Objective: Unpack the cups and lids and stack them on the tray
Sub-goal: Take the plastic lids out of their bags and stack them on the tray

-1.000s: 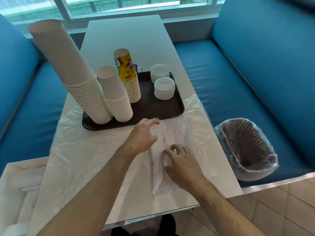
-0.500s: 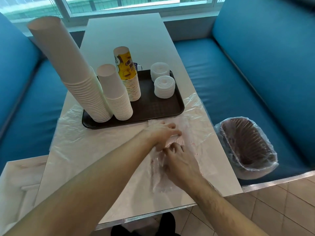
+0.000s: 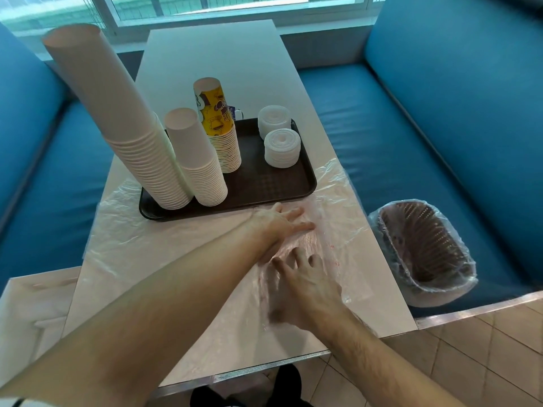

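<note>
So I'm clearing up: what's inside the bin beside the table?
The bin shows a clear plastic liner over its slatted brown walls. No rubbish is visible, but its near wall hides part of the bottom.

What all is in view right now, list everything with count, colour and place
tray: one, dark brown, on table
table: one, white
plain cup stacks: two, white, tray's left
printed cup stack: one, yellow, tray's back
lid stacks: two, white, tray's right
plastic wrap: clear, flat on table's near end
bin: one, brown, plastic-lined, on right seat
seats: blue, both sides
left hand: flat on wrap
right hand: fingers spread on wrap
</note>
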